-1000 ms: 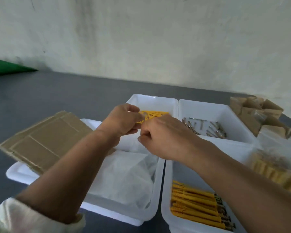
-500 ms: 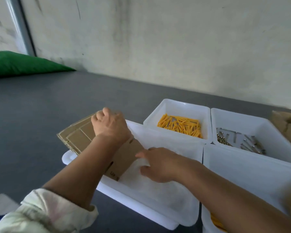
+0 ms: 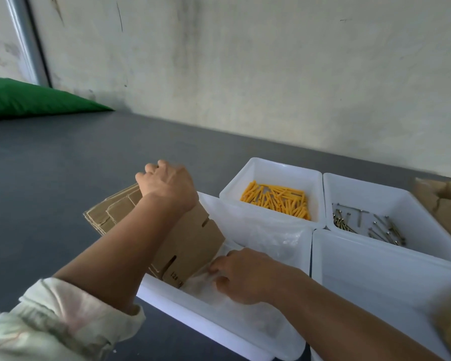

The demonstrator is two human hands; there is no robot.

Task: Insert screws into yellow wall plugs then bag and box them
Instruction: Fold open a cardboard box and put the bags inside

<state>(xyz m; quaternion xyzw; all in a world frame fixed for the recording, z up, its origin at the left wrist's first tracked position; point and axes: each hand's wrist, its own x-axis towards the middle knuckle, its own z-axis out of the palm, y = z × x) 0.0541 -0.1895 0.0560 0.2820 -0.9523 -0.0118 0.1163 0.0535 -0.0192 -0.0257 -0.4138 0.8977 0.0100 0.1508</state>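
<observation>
Left hand (image 3: 167,186) reaches forward, fingers curled over flat cardboard (image 3: 193,243). Right hand (image 3: 245,277) sits lower, knuckles up, fingers bent.

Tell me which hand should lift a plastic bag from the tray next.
Right. The right hand touches the clear bags inside the white tray, while the left hand is busy gripping the far edge of the flattened cardboard.

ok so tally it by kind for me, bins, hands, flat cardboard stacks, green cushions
bins: 4
hands: 2
flat cardboard stack: 1
green cushion: 1
total: 8
</observation>
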